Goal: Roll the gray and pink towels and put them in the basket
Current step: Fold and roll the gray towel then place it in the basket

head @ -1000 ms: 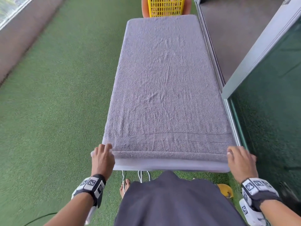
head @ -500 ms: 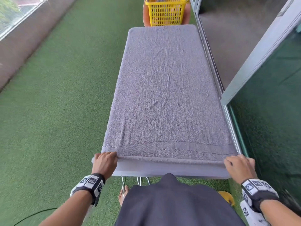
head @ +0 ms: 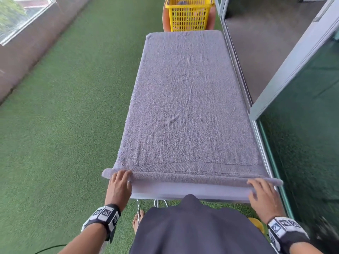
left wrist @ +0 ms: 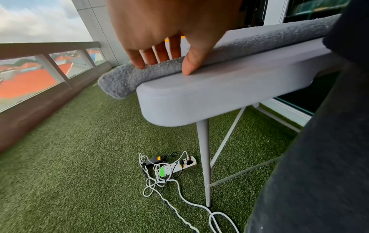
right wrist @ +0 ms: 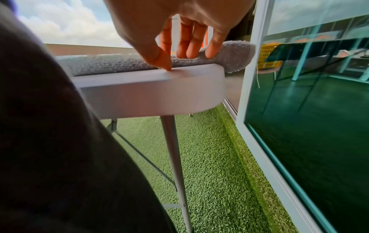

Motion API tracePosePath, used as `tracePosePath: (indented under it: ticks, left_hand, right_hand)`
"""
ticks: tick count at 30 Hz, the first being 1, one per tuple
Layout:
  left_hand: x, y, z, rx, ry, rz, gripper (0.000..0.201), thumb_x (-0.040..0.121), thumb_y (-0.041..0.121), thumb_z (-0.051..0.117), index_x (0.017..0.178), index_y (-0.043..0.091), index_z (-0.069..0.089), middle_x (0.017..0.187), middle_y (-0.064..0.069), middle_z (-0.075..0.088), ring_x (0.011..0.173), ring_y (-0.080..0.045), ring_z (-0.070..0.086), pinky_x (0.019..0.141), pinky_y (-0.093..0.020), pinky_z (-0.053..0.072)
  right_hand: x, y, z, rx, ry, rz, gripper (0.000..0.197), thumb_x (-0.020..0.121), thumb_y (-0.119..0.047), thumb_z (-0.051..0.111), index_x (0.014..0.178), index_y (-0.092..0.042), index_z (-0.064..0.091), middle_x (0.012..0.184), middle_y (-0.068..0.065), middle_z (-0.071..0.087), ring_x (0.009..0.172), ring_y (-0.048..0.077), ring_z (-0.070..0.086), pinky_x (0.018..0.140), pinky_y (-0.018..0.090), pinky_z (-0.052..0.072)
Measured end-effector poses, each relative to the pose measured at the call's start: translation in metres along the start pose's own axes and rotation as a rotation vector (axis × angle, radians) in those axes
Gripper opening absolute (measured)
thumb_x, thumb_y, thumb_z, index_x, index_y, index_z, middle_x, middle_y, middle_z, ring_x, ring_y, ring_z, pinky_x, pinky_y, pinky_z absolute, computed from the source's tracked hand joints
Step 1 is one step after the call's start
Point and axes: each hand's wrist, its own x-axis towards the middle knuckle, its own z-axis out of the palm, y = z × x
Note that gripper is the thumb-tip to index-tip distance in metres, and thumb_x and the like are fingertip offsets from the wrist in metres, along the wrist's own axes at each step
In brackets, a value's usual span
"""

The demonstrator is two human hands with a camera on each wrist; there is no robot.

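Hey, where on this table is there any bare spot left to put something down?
Only a narrow bare strip of table along the near edge, bordered by the gray towel's rolled edge and lying between the left hand and right hand. Everywhere else the towel covers the top, up to the yellow basket beyond the far end.

Towel edge: the near end of the gray towel [head: 187,107], flat on the bench [head: 189,192] a second ago, was turned over into a thin roll.
Left hand: the left hand [head: 120,187] shifted from gripping the corner to resting its fingers [left wrist: 139,60] on top of the roll.
Right hand: the right hand [head: 264,195] did likewise at the other end.
Basket: more of the yellow basket [head: 189,15] came into view.
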Motion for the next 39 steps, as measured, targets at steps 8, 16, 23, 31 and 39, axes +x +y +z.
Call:
tracePosePath:
  ticks: [8, 16, 23, 31, 39]
  left_hand:
    - [0.02, -0.005, -0.009, -0.116, -0.008, 0.005, 0.028, 0.068, -0.021, 0.061, 0.081, 0.003, 0.068, 0.078, -0.008, 0.067, 0.072, -0.026, 0.059, 0.072, -0.033, 0.048]
    - [0.033, -0.003, -0.015, 0.086, -0.157, -0.117, 0.009, 0.089, 0.01, 0.048, 0.089, 0.019, 0.051, 0.083, 0.003, 0.055, 0.076, -0.017, 0.047, 0.077, -0.035, 0.033]
    - [0.015, 0.011, 0.007, -0.147, 0.072, 0.052, 0.036, 0.06, -0.006, 0.053, 0.085, 0.019, 0.044, 0.078, -0.003, 0.052, 0.076, -0.012, 0.031, 0.069, -0.023, 0.026]
    - [0.032, -0.006, -0.004, 0.027, -0.095, 0.059, 0.014, 0.073, 0.01, 0.047, 0.075, 0.016, 0.06, 0.072, 0.0, 0.062, 0.066, -0.022, 0.054, 0.066, -0.04, 0.05]
    - [0.054, -0.002, -0.012, 0.122, -0.084, -0.004, 0.02, 0.078, 0.008, 0.056, 0.095, 0.017, 0.05, 0.084, 0.0, 0.049, 0.071, -0.015, 0.037, 0.065, -0.033, 0.041]
  right_hand:
    - [0.032, -0.002, -0.015, 0.138, 0.056, 0.048, 0.03, 0.071, 0.011, 0.07, 0.095, -0.007, 0.073, 0.097, 0.008, 0.069, 0.092, 0.03, 0.061, 0.083, 0.039, 0.045]
    - [0.045, 0.003, -0.032, -0.081, 0.056, 0.071, 0.012, 0.077, -0.013, 0.065, 0.081, -0.024, 0.066, 0.083, -0.002, 0.066, 0.078, 0.022, 0.055, 0.079, 0.037, 0.034]
    - [0.035, -0.011, -0.023, 0.033, -0.121, 0.002, 0.03, 0.074, -0.001, 0.07, 0.093, -0.023, 0.061, 0.096, -0.008, 0.05, 0.09, 0.014, 0.051, 0.075, 0.033, 0.046]
    - [0.062, -0.012, -0.038, -0.088, -0.158, 0.002, 0.015, 0.079, -0.018, 0.064, 0.084, -0.032, 0.065, 0.087, -0.016, 0.064, 0.083, 0.011, 0.051, 0.081, 0.032, 0.033]
    - [0.084, -0.015, -0.046, -0.124, -0.08, -0.034, 0.027, 0.069, -0.006, 0.072, 0.079, -0.024, 0.055, 0.079, -0.005, 0.053, 0.075, 0.021, 0.052, 0.068, 0.036, 0.038]
